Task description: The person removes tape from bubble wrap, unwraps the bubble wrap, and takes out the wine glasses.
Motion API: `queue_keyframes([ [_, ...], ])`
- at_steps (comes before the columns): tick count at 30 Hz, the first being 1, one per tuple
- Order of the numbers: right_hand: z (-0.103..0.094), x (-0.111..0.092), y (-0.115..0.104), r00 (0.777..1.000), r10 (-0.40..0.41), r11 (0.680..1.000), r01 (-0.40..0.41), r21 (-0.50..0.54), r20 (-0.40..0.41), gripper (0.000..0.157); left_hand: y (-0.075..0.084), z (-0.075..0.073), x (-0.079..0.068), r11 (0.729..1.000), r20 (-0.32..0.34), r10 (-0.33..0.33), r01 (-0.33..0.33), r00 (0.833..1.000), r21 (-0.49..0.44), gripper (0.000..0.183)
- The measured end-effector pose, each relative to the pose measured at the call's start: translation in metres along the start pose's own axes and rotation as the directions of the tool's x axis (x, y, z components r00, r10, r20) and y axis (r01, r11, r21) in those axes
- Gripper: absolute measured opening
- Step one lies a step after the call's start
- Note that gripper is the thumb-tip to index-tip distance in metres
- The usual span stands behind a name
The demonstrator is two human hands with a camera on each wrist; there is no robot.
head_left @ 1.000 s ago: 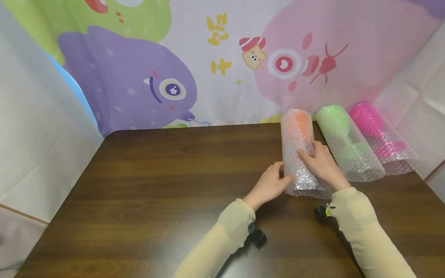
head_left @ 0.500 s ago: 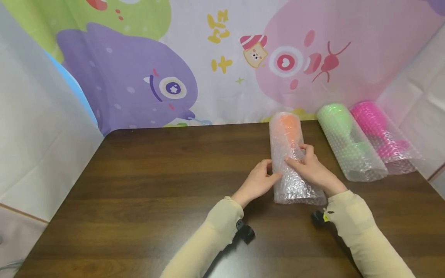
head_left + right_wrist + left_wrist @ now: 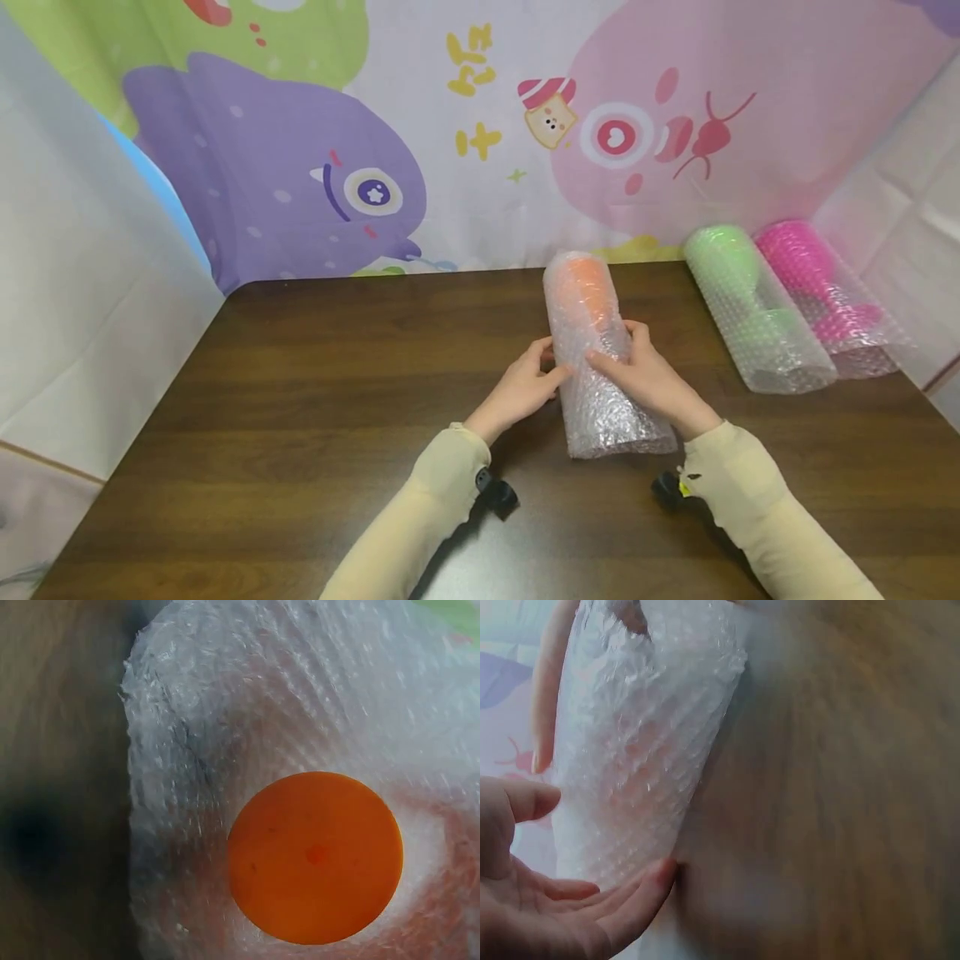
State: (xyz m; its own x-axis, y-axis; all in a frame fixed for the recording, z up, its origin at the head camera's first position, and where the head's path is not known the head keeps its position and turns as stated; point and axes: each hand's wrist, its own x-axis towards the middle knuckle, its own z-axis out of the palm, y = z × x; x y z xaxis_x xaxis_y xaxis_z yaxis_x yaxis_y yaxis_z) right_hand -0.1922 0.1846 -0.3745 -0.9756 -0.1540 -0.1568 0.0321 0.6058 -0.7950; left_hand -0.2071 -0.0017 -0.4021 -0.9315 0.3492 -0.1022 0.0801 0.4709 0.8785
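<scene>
Wrapped orange roll: 1 bubble-wrapped roll (image 3: 592, 396), just right of the middle of the head frame, between the hands; whether it rests fully on the table or is slightly raised, I cannot tell.
Long axis: mostly up and down the frame, top leaning a little left, lower end a little right; the orange part (image 3: 588, 287) shows through the upper half.
Round orange face: 1 disc (image 3: 315, 859) in the lower middle of the right wrist view, with wrap around it (apparently the item's end, though this view is blurred).
Left hand: left hand (image 3: 516, 390) at the roll's left edge, thumb over the near face and curved fingers at the side, holding it; the roll lies to the upper right of this wrist.
Right hand: right hand (image 3: 648, 375) gripping the right edge, thumb across the front, fingers bent behind; the roll lies to the upper left of this wrist.
Nearer hand: neither, as both touch it; the right thumb reaches further across its face.
Other rolls: 2, green roll (image 3: 753, 304) and pink roll (image 3: 817, 279), right side of the frame, well apart from the hands, slanted more.
Table: brown wood (image 3: 300, 400), spreading to the lower left.
</scene>
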Motion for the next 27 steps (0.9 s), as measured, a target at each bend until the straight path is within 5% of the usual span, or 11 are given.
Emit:
queue_keyframes([
  [6,0.007,-0.004,-0.005,1.0,-0.015,1.0,0.015,-0.003,-0.008,0.084,0.0,-0.009,-0.006,0.998,0.018,0.017,-0.018,1.0,0.062,0.065],
  [27,0.052,-0.018,-0.022,0.992,-0.116,0.986,0.12,0.112,-0.04,0.071,-0.022,-0.046,-0.03,0.999,0.034,0.042,-0.043,0.999,0.024,0.07],
])
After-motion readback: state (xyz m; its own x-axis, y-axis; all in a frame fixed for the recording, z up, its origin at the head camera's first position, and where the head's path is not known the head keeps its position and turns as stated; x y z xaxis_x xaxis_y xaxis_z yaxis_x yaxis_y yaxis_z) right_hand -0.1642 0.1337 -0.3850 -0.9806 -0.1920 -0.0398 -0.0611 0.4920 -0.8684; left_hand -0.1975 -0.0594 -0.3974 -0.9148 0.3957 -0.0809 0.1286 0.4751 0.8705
